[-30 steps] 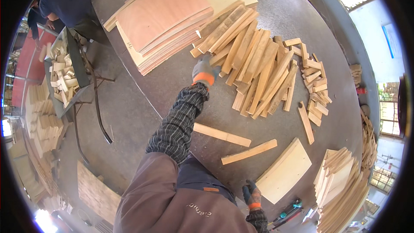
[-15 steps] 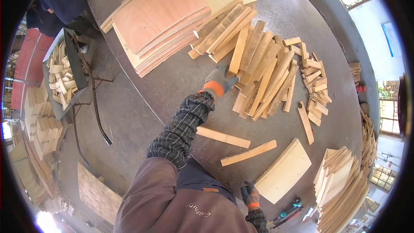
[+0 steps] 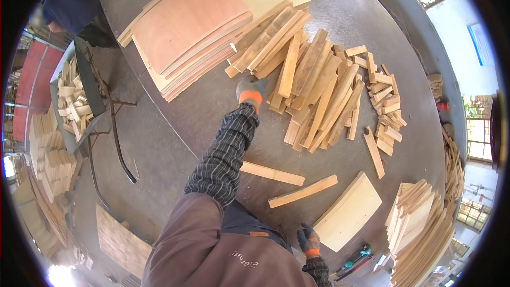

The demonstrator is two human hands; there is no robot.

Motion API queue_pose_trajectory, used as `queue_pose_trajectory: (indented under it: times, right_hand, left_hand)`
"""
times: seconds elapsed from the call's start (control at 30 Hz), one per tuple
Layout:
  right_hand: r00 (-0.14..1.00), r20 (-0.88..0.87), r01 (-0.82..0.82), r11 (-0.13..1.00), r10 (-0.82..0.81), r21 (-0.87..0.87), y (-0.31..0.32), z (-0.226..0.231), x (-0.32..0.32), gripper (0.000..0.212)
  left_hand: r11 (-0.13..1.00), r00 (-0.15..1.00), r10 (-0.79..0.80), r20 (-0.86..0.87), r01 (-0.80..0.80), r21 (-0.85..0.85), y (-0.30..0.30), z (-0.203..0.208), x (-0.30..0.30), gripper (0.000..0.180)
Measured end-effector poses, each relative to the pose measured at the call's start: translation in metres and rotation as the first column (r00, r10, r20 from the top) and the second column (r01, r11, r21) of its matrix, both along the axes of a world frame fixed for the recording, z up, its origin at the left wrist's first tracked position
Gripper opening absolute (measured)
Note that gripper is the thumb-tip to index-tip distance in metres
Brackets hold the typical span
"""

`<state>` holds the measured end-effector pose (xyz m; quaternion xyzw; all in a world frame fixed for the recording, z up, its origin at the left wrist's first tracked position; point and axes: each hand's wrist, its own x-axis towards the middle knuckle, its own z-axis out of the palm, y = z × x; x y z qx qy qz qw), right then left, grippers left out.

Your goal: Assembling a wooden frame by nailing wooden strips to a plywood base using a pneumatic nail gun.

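Note:
My left hand (image 3: 252, 88), in a grey glove with an orange cuff, reaches out over the table. Its fingertips are close to the lower ends of a heap of wooden strips (image 3: 319, 85); the fingers look apart and nothing shows in them. One lighter strip (image 3: 290, 69) lies just right of it. My right hand (image 3: 308, 238), gloved as well, rests low by the table's near edge. Its fingers are spread beside the corner of a pale wooden panel (image 3: 349, 211), apparently holding nothing. Two single strips (image 3: 273, 173) lie between my arms.
Stacked pinkish plywood sheets (image 3: 191, 26) stand at the far left. Short wood blocks (image 3: 389, 109) are heaped at the right, thin boards (image 3: 411, 218) below them. Dark-handled tools (image 3: 357, 258) lie near my right hand. A cart of offcuts (image 3: 74, 101) and another person (image 3: 71, 0) are at left.
My left hand has let go of the lighter strip's end and moved left. That strip has shifted slightly down and left. My right hand stays in place.

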<state>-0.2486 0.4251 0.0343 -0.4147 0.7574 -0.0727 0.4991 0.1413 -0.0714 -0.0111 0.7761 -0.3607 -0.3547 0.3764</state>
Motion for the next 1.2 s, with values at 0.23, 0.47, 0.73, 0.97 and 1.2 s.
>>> queue_pose_trajectory:
  times: [0.23, 0.47, 0.73, 0.97, 1.2]
  right_hand:
    - [0.995, -0.004, 0.103, 0.992, -0.103, 0.074, 0.007, -0.003, -0.005, 0.039]
    - [0.982, 0.048, 0.181, 0.983, -0.181, -0.003, 0.041, -0.022, -0.016, 0.042]
    - [0.988, 0.065, 0.142, 0.990, -0.140, -0.026, 0.042, -0.018, -0.023, 0.040]
    - [0.980, 0.114, 0.166, 0.986, -0.162, -0.027, 0.025, 0.011, -0.025, 0.042]
    - [0.920, 0.291, 0.312, 0.941, -0.264, -0.133, 0.007, 0.042, -0.032, 0.047]
  left_hand:
    - [0.987, 0.972, 0.063, 0.228, -0.094, 0.130, -0.012, 0.028, -0.025, 0.064]
    - [0.985, 0.921, -0.088, 0.380, 0.024, 0.171, -0.015, 0.011, -0.020, 0.058]
    - [0.975, 0.882, -0.218, 0.417, 0.184, 0.121, 0.039, 0.020, 0.020, 0.051]
    - [0.999, 0.813, 0.045, -0.581, -0.026, 0.041, 0.158, 0.064, 0.073, 0.038]
    - [0.981, 0.702, -0.177, -0.689, 0.070, -0.181, 0.305, 0.100, 0.039, 0.044]
